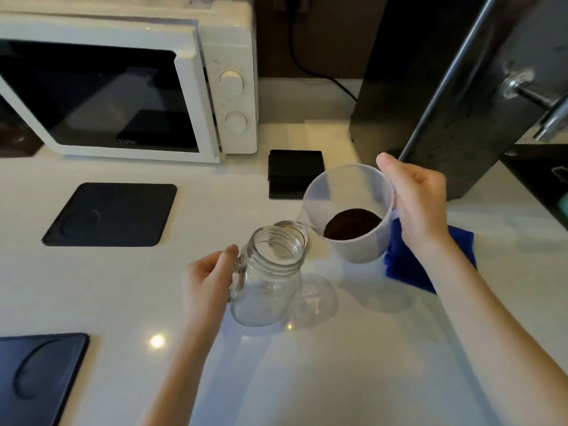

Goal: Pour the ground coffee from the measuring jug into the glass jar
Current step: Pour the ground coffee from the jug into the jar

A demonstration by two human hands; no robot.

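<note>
A clear glass jar (267,284) with a threaded mouth and a side handle stands empty on the white counter. My left hand (209,278) grips its handle from the left. Up and to the right, my right hand (418,204) holds a translucent plastic measuring jug (347,192) by its handle, lifted off the counter and tilted toward me. Dark ground coffee (352,224) lies in the jug's bottom. The jug's spout is just right of the jar's mouth, and no coffee is falling.
A round lid (292,227) lies just behind the jar. A blue cloth (430,262) sits under my right wrist. Black mats lie at left (110,213) and bottom left (37,373). A small black scale (295,173), a white microwave (227,75) and a dark appliance (445,87) stand behind.
</note>
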